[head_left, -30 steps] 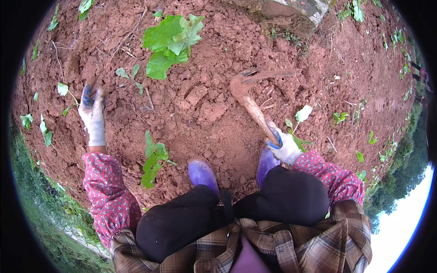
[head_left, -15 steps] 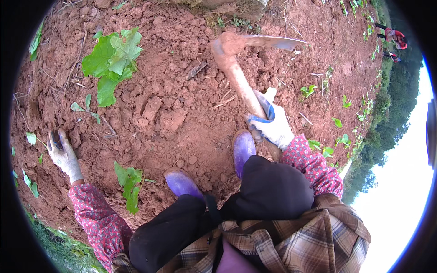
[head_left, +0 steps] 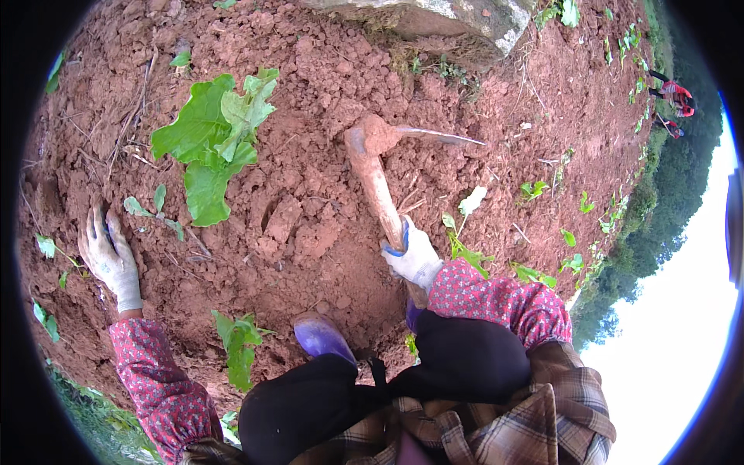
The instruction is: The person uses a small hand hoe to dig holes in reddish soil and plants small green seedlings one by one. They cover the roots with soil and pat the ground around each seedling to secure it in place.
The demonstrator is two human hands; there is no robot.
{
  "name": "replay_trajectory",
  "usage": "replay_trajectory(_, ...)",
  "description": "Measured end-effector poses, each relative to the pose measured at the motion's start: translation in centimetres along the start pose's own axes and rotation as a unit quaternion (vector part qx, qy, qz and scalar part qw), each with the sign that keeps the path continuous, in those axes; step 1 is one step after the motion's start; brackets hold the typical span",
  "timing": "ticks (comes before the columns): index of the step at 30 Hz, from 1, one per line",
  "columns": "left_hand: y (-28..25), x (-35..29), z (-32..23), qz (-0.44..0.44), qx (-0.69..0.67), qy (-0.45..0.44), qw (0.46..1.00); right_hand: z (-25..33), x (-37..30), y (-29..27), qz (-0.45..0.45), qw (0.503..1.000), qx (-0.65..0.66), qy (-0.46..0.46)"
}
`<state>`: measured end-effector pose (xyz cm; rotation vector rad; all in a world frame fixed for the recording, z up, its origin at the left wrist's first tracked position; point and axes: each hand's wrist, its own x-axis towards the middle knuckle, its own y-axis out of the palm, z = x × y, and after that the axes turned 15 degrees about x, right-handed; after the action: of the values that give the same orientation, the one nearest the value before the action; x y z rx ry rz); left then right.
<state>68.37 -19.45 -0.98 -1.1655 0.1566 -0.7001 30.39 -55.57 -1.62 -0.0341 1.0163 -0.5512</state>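
Note:
My right hand (head_left: 415, 256), in a white and blue glove, grips the wooden handle of a hoe (head_left: 377, 182). The hoe's soil-caked head and thin blade (head_left: 438, 136) rest on the red clumpy soil (head_left: 310, 225) ahead of me. My left hand (head_left: 108, 256), gloved and dirty, lies flat with fingers spread on the soil at the left, holding nothing. A large green leafy plant (head_left: 211, 147) grows between the two hands, further out. I squat with purple boots (head_left: 319, 337) on the dirt.
A grey rock (head_left: 434, 19) lies at the top. Small green seedlings (head_left: 236, 349) dot the soil, near my knee, at the left edge and right of the hoe. Another person in red (head_left: 673, 97) works far off at the upper right. Grass borders the lower left.
The hoe head has come down from its raised position onto the soil, nearer the middle. My left hand stays pressed on the ground at the left.

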Motion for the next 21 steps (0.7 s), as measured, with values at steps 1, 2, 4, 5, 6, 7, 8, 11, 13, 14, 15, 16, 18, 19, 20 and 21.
replay_trajectory(1,-0.4,-0.2,-0.1,0.002,-0.002,0.008,1.0,-1.4,0.0,-0.4,0.022,0.998,0.045,0.041)
replay_trajectory(2,-0.7,-0.2,-0.4,0.015,0.016,0.0,1.0,-2.2,0.5,-0.7,0.005,0.998,0.054,-0.012)
replay_trajectory(4,-1.4,-0.1,-0.9,0.004,0.003,-0.006,1.0,-1.5,1.3,-2.3,-0.027,0.999,-0.028,-0.018)
replay_trajectory(5,-1.7,0.0,-1.1,0.024,0.004,-0.02,1.0,-0.3,1.7,-3.0,-0.018,1.0,-0.019,0.007)
replay_trajectory(6,-2.1,0.0,-1.4,0.026,-0.004,-0.029,0.999,1.1,1.7,-3.7,-0.066,0.985,-0.152,-0.046)
replay_trajectory(7,-2.5,0.2,-1.5,0.014,-0.023,-0.03,0.999,2.6,1.6,-3.9,-0.084,0.957,-0.265,-0.086)
replay_trajectory(8,-2.8,0.4,-1.6,0.015,-0.028,-0.041,0.999,4.2,1.3,-4.8,-0.094,0.934,-0.323,-0.116)
replay_trajectory(11,-3.5,0.9,-1.3,0.034,-0.055,-0.066,0.996,8.1,-0.7,-6.3,-0.101,0.88,-0.462,-0.041)
replay_trajectory(13,-3.6,1.1,-1.0,0.033,-0.064,-0.065,0.995,10.5,-2.3,-6.8,-0.088,0.929,-0.355,0.053)
replay_trajectory(14,-3.7,1.2,-0.9,0.032,-0.067,-0.066,0.995,11.4,-3.8,-6.6,-0.084,0.919,-0.384,-0.013)
replay_trajectory(15,-3.8,1.3,-0.8,0.039,-0.069,-0.073,0.994,12.5,-5.0,-6.1,-0.084,0.907,-0.405,-0.079)
replay_trajectory(16,-3.9,1.3,-0.6,0.043,-0.079,-0.078,0.993,14.0,-6.2,-5.8,-0.088,0.923,-0.367,-0.067)
replay_trajectory(18,-4.2,1.3,-0.5,0.045,-0.084,-0.076,0.993,17.5,-8.0,-5.0,-0.079,0.896,-0.414,-0.141)
replay_trajectory(19,-4.3,1.4,-0.5,0.065,-0.083,-0.079,0.991,19.5,-8.6,-4.6,-0.082,0.906,-0.385,-0.156)
replay_trajectory(20,-4.4,1.4,-0.5,0.068,-0.091,-0.083,0.99,21.5,-8.6,-4.1,-0.096,0.893,-0.404,-0.172)
replay_trajectory(21,-4.6,1.4,-0.4,0.08,-0.095,-0.09,0.988,23.4,-8.4,-3.7,-0.11,0.875,-0.437,-0.176)
